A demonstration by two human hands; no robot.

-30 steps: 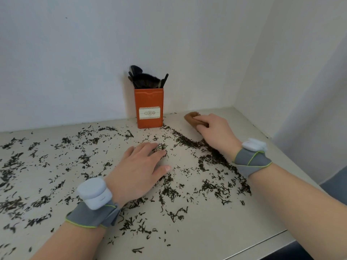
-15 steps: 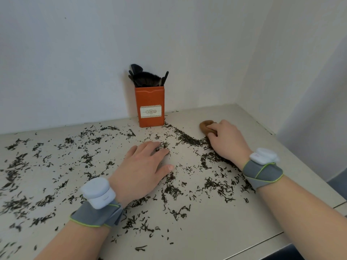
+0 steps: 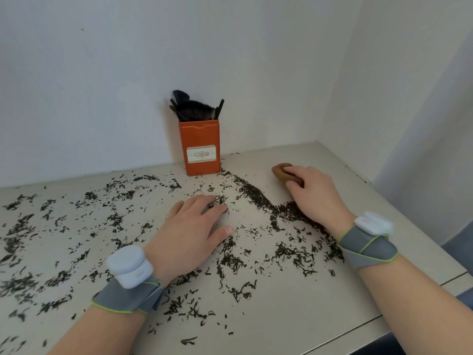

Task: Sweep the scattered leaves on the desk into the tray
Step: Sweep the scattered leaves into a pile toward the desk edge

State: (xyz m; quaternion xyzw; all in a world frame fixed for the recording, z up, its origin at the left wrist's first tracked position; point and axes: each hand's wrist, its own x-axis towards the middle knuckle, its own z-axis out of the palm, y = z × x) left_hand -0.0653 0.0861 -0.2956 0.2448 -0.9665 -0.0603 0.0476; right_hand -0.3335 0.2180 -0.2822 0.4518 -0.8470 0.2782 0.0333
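Dark dried leaves (image 3: 258, 198) lie scattered over most of the beige desk (image 3: 281, 308), with a denser line running from the orange box toward my right wrist. My right hand (image 3: 312, 193) is closed on a small brown brush (image 3: 280, 170) at the back right; only the brush's rounded end shows past my fingers. My left hand (image 3: 189, 231) rests flat on the desk in the middle, palm down, fingers spread, holding nothing. No tray is in view.
An orange box (image 3: 202, 147) holding several black brushes stands against the back wall. White walls close the desk at the back and right. The desk's front edge (image 3: 358, 326) runs diagonally at lower right. Both wrists wear grey bands with white devices.
My right hand with the brown brush drew toward me and to the right along the line of leaves, then stayed near there. My left hand stayed flat in place.
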